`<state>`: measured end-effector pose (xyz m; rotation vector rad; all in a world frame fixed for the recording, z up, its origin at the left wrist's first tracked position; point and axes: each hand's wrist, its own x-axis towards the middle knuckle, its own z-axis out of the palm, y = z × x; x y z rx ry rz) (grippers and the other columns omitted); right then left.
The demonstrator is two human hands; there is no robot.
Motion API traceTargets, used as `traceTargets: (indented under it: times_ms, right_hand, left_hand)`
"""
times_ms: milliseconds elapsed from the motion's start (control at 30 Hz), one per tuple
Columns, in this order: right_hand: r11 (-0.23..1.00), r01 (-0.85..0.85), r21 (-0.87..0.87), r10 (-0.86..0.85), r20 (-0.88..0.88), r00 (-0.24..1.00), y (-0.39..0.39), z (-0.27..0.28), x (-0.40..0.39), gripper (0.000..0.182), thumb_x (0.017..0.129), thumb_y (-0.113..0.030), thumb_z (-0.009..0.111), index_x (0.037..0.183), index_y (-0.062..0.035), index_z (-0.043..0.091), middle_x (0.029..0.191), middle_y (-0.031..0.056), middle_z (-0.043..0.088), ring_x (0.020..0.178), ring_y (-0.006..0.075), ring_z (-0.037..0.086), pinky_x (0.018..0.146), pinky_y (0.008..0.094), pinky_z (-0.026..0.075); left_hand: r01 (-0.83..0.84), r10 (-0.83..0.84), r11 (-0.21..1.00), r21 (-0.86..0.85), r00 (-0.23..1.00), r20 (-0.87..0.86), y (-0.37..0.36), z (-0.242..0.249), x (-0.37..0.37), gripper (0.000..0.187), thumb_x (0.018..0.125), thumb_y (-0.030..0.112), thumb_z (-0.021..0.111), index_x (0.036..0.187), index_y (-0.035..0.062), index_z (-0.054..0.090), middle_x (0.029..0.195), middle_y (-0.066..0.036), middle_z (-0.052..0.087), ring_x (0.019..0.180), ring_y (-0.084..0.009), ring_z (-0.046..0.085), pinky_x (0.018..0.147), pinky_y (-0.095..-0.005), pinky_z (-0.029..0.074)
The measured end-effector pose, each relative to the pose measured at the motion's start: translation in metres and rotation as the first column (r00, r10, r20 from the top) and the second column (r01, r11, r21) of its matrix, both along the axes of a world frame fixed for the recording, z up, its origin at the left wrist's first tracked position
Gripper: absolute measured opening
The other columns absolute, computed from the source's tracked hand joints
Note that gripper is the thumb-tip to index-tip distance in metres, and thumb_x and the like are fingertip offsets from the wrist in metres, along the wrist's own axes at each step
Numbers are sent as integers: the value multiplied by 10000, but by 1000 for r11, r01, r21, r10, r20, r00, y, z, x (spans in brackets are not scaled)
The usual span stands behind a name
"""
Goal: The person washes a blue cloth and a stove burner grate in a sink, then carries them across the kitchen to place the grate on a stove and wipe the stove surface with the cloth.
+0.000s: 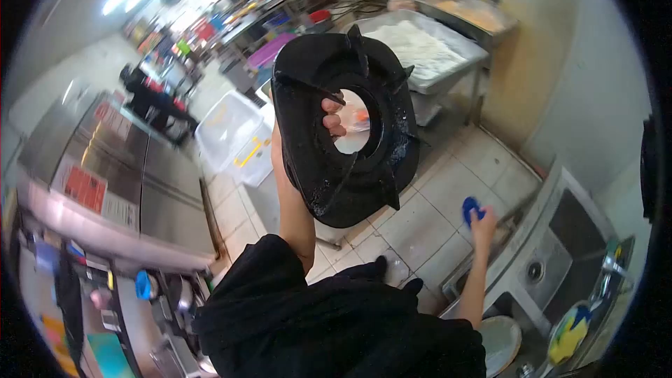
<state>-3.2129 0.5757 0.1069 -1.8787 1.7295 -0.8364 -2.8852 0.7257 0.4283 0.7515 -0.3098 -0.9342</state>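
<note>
My left hand (333, 118) holds up a black cast-iron stove grate (297, 140) in front of me. Its fingers curl through the round central hole, and the palm is hidden behind the plate. Raised prongs stand around the hole, and the dark surface looks wet in places. To the right and lower, my right hand (483, 224) is closed around a blue scrubbing pad (471, 208), apart from the grate. That hand is over the tiled floor, beside the sink.
A steel sink (535, 271) with a tap (616, 269) lies at my right. A clear plastic bin (234, 133) and a tray of white powder (458, 45) stand ahead. Steel cabinets (171, 196) line the left. A person in dark clothes (157, 98) is farther back.
</note>
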Motion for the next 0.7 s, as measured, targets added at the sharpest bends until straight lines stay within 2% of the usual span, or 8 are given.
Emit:
traceTargets:
  times_ms: [200, 367, 433, 467, 500, 600, 667, 700]
  right_hand:
    - [772, -596, 220, 613, -12, 790, 124, -3, 160, 369, 600, -397, 694, 733, -72, 583, 709, 153, 590, 674, 306, 564, 581, 383, 434]
    - [358, -904, 233, 892, 199, 405, 254, 20, 324, 324, 654, -361, 664, 760, -71, 566, 694, 136, 577, 660, 276, 561, 588, 362, 433]
    - [218, -972, 91, 955, 184, 232, 298, 15, 385, 308, 685, -345, 643, 767, -63, 547, 674, 139, 563, 635, 268, 552, 581, 346, 427]
    - [172, -966, 195, 948, 234, 216, 316, 19, 412, 310, 698, -341, 630, 752, -51, 534, 659, 144, 551, 619, 268, 543, 577, 338, 422]
    - [156, -981, 114, 960, 216, 177, 330, 15, 439, 308, 708, -329, 622, 760, -43, 521, 643, 145, 541, 603, 267, 535, 563, 343, 414]
    - [104, -989, 108, 969, 215, 125, 358, 50, 508, 270, 730, -303, 599, 793, -53, 520, 684, 141, 548, 633, 311, 529, 572, 369, 413]
    - [212, -964, -158, 946, 281, 162, 367, 53, 546, 253, 759, -256, 582, 778, -24, 484, 636, 135, 515, 580, 256, 496, 546, 341, 392]
    - [194, -968, -158, 950, 278, 145, 372, 62, 563, 253, 759, -256, 582, 778, -24, 484, 636, 135, 515, 580, 256, 496, 546, 341, 392]
  left_hand:
    - [-228, 222, 973, -35, 967, -121, 151, -26, 56, 605, 736, 533, 506, 974, -23, 511, 749, -153, 538, 585, -245, 519, 543, -327, 452]
    - [-363, 348, 929, -71, 922, -167, 302, -42, 131, 591, 739, 519, 512, 977, -21, 512, 750, -154, 541, 586, -245, 524, 542, -324, 454]
    - [-440, 420, 893, -99, 891, -175, 349, -44, 160, 588, 739, 516, 514, 978, -21, 512, 750, -154, 542, 586, -245, 525, 542, -323, 454]
    - [-487, 489, 872, 47, 868, -81, 373, -48, 167, 539, 740, 481, 524, 969, -7, 510, 748, -144, 553, 596, -229, 537, 530, -302, 453]
    - [-531, 538, 825, 193, 843, 21, 396, -52, 175, 491, 741, 446, 535, 961, 8, 508, 747, -134, 565, 605, -212, 548, 518, -281, 452]
    - [-701, 704, 668, 251, 704, 95, 452, -102, 230, 413, 736, 419, 549, 903, 45, 492, 748, -105, 581, 597, -172, 556, 501, -255, 448]
    - [-723, 724, 653, 227, 683, 93, 478, -119, 260, 378, 738, 410, 549, 876, 65, 480, 742, -93, 580, 581, -154, 552, 497, -245, 446]
    - [-726, 727, 654, 212, 681, 89, 487, -126, 275, 343, 740, 401, 548, 850, 85, 468, 737, -81, 579, 565, -136, 548, 493, -235, 444]
